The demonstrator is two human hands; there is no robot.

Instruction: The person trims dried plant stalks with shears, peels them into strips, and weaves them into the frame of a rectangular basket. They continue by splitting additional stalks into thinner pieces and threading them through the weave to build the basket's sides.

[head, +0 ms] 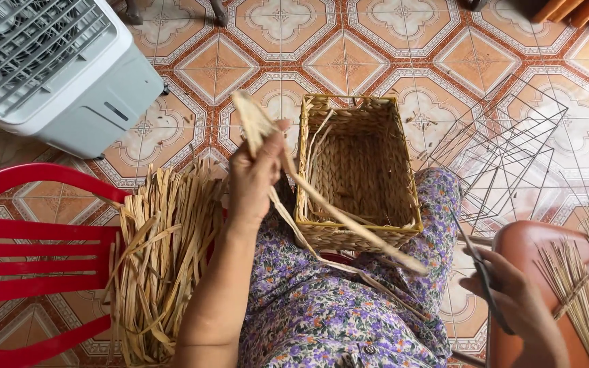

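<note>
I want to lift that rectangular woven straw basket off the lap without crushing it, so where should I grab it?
Probably grip the rectangular woven straw basket by its two long side rims, coming from above, since the open top faces up. Keep clear of the near corner, where loose straw strips from the left hand cross it.

Two hands are showing: left hand (pixel 257 170), right hand (pixel 516 300). One woven basket (pixel 359 170), one pair of scissors (pixel 482 272), one red plastic chair (pixel 32 262), one white fan unit (pixel 49 65), two wire frames (pixel 512 150), two heaps of dried straw strips (pixel 161 259) are lying about.

Rough woven straw basket (pixel 359 170), glossy floor tiles (pixel 349 54)
</note>
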